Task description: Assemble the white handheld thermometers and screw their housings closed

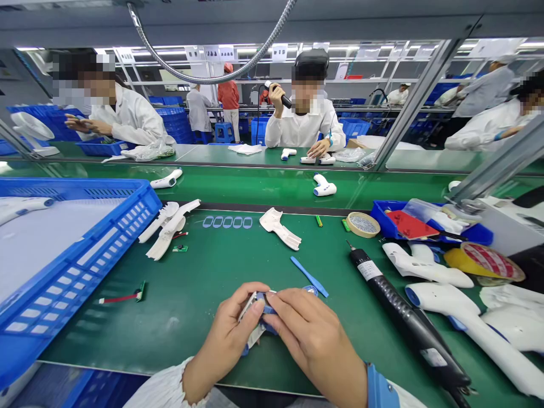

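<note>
Near the front edge of the green bench, my left hand (227, 328) grips a partly assembled white-and-blue thermometer gun (255, 335), thumb on its near side. My right hand (317, 331) pinches the blue end of the same piece; its fingertips hide much of that end. Just beyond my right fingers lie a small round blue-rimmed part (310, 290) and a blue plastic pry tool (309, 276). Farther off, a white half shell (280, 228) rests on the bench, near a row of several blue-edged display windows (228, 221).
A blue crate (80, 266) stands left, beside white shells (172, 229) and a circuit board with red wire (138, 292). At right lie a black electric screwdriver (395, 300), thermometer guns (459, 317), a screw dish (362, 224) and a blue bin (385, 218). Co-workers sit beyond the green conveyor (255, 187).
</note>
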The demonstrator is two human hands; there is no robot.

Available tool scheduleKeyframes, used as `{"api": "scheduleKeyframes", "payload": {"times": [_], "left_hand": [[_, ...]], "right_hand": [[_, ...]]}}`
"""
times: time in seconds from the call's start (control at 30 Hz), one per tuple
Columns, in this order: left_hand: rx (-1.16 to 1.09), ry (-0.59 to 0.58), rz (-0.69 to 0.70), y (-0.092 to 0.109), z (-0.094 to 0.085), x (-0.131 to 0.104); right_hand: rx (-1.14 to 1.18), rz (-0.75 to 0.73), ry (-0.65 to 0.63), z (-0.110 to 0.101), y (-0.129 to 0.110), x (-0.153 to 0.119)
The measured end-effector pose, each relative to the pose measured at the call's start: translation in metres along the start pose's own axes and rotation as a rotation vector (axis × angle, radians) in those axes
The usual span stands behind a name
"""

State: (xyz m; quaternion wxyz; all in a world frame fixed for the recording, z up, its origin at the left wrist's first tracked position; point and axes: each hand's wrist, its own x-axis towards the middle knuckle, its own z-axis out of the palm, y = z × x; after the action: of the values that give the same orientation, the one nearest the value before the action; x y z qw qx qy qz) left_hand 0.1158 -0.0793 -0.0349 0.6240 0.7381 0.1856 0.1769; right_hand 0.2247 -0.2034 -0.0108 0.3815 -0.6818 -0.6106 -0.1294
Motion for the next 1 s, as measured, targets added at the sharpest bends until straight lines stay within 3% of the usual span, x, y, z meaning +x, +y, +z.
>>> {"api": "scheduleKeyframes", "payload": {"times": [0.33, 0.5, 0.73, 0.83, 1.0], "left_hand": [[0.086, -0.070, 0.041, 0.001, -0.002, -0.001], [0.053, -0.089, -0.025, 0.004, -0.001, 0.002], [0.125, -0.060, -0.013, 0.005, -0.001, 0.000], [-0.007, -0.056, -0.091, 0.007, -0.001, 0.002], [-0.218, -0.013, -0.343, 0.008, 0.000, 0.010]], "right_hand": [[0.026, 0.003, -0.038, 0.000, 0.002, 0.000], [-0.012, -0.011, -0.096, -0.002, 0.003, 0.000], [0.117, 0.123, -0.070, 0.005, 0.003, -0.005], [0.158, 0.192, -0.112, 0.002, 0.007, -0.005], [0.121, 0.249, -0.177, -0.013, 0.016, -0.010]]}}
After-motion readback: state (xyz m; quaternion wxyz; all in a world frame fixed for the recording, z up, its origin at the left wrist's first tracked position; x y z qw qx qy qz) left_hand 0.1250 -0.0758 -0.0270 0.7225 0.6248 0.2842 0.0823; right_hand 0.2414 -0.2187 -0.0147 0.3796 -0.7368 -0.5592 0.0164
